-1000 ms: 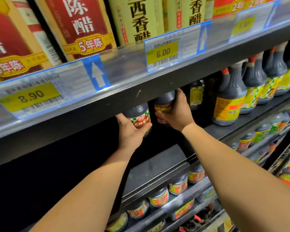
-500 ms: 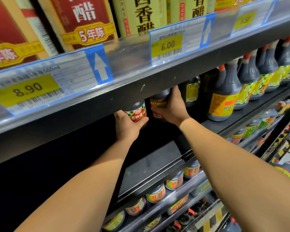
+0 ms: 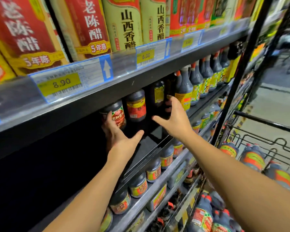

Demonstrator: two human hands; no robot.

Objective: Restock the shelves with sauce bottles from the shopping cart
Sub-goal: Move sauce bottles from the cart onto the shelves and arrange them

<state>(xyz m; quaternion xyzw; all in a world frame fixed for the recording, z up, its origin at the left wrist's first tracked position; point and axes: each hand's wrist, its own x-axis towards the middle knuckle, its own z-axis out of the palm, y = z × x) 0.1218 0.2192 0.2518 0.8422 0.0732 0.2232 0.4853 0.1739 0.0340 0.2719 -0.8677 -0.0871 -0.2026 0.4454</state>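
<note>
Two dark sauce bottles stand on the middle shelf (image 3: pixel 159 131) under the upper shelf's lip. My left hand (image 3: pixel 119 136) is below the left bottle (image 3: pixel 118 115), which has a red label; its straight fingers touch the bottle's left side and the thumb points away to the right. My right hand (image 3: pixel 175 119) hangs spread and holds nothing, just right of the second bottle (image 3: pixel 136 107) with its red-orange label. The wire shopping cart (image 3: pixel 264 141) at the right holds several more dark sauce bottles (image 3: pixel 252 158).
Jug-shaped soy bottles (image 3: pixel 184 89) fill the same shelf to the right. Tall vinegar bottles (image 3: pixel 124 25) line the shelf above, with price tags 8.90 (image 3: pixel 61 82) and 6.00 (image 3: pixel 146 56). Small jars (image 3: pixel 138 185) line the shelf below. The middle shelf's left part is dark.
Both hands have let go of the two bottles and drawn back from them with fingers spread. The view has swung right, and the cart now shows.
</note>
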